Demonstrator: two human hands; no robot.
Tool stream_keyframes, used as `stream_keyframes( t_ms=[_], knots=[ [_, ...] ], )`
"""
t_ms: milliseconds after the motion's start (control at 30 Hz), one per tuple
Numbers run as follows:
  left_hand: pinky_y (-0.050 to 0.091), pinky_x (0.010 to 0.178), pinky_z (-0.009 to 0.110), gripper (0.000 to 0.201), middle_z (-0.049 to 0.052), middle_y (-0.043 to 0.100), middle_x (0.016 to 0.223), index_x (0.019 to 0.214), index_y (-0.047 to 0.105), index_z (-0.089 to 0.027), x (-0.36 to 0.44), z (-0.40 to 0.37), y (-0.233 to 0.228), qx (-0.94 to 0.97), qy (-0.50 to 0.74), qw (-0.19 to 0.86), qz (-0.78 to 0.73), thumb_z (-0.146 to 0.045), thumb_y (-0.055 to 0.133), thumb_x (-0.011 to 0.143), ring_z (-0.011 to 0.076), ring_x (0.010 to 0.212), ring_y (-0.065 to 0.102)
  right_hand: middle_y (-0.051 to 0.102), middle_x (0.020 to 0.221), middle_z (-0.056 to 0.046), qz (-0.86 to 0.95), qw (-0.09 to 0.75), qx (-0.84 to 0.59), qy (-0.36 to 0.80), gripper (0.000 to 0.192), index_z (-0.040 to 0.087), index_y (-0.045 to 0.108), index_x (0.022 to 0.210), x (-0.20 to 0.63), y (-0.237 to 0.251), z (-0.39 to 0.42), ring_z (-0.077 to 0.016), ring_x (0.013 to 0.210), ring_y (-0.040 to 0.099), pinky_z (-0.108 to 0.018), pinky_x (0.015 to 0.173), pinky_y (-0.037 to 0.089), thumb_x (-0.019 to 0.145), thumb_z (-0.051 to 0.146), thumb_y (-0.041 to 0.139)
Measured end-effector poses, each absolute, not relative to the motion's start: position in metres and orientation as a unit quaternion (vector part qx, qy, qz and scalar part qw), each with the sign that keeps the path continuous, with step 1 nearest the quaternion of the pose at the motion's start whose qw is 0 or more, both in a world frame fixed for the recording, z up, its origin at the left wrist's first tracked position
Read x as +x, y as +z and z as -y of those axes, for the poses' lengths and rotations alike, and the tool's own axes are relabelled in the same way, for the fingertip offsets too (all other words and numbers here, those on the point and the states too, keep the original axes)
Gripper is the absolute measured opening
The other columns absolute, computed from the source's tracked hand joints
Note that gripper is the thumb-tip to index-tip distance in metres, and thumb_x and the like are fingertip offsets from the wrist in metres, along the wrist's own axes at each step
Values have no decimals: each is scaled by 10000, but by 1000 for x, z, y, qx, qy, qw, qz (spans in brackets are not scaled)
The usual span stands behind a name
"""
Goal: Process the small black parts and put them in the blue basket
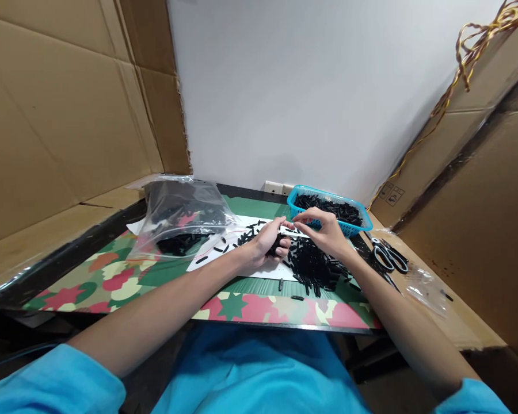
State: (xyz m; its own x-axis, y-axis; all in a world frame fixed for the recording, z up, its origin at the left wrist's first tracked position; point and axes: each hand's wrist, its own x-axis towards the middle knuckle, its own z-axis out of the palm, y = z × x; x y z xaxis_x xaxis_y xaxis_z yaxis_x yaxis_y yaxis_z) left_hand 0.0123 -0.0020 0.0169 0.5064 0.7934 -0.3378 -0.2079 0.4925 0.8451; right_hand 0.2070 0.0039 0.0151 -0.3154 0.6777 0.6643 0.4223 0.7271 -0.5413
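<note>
My left hand is curled around a clump of small black strip-like pieces, its thumb and index finger raised at the top. Close by on its right, my right hand has thumb and fingertips pinched together; whatever sits between them is too small to make out. A heap of the same black pieces lies under and in front of my right hand. More loose pieces are scattered on a white sheet beneath my left hand.
Behind the hands stands a blue basket full of black pieces. A clear zip bag with black pieces lies at left. Scissors and a small plastic bag are at right. Cardboard walls flank the table.
</note>
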Motion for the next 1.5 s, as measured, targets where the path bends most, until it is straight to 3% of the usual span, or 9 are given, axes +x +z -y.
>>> stream_keyframes(
  t_ms=[133,333,600,800,1133,1300,1500],
  knots=[
    [165,345,164,346,-76,389,556,758,462,-228,13,0,17,394,310,780,-375,-507,564,935,62,346,311,793,930,-58,828,431,-316,170,255,243,816,970,199,14,2,-227,844,684,-366,809,535,957,480,723],
    [155,335,171,354,-77,383,543,721,462,-222,14,-3,11,397,302,779,-379,-477,598,927,63,338,314,770,897,-68,835,412,-313,189,305,233,825,914,195,11,2,-230,844,676,-366,803,511,965,505,697],
    [193,346,161,225,-97,373,551,849,503,-246,11,-3,13,409,332,764,-372,-432,614,909,78,345,332,742,779,-51,773,466,-365,230,410,184,795,836,205,10,-9,-192,707,626,-316,665,489,912,579,718],
    [180,343,174,235,-88,343,551,794,497,-236,13,2,20,428,333,756,-367,-413,619,891,76,355,324,741,745,-45,728,493,-383,284,460,167,773,824,214,5,-19,-175,641,629,-292,599,487,853,626,750],
    [174,336,175,276,-84,349,558,769,462,-238,16,2,20,457,338,735,-371,-417,642,875,76,361,329,738,737,-41,730,479,-368,320,496,170,759,787,212,5,-22,-172,668,633,-288,626,502,826,665,743],
    [185,340,166,243,-83,351,549,780,460,-240,18,4,22,469,347,723,-371,-385,606,909,77,351,335,756,793,-51,736,475,-364,316,512,173,768,868,211,8,-20,-185,710,657,-296,655,517,855,681,702],
    [199,338,158,238,-81,370,542,805,497,-235,20,5,21,481,345,719,-364,-394,613,939,72,338,337,759,789,-59,755,459,-372,283,450,160,784,807,209,8,-16,-198,728,660,-309,681,517,875,602,730]
  ],
)
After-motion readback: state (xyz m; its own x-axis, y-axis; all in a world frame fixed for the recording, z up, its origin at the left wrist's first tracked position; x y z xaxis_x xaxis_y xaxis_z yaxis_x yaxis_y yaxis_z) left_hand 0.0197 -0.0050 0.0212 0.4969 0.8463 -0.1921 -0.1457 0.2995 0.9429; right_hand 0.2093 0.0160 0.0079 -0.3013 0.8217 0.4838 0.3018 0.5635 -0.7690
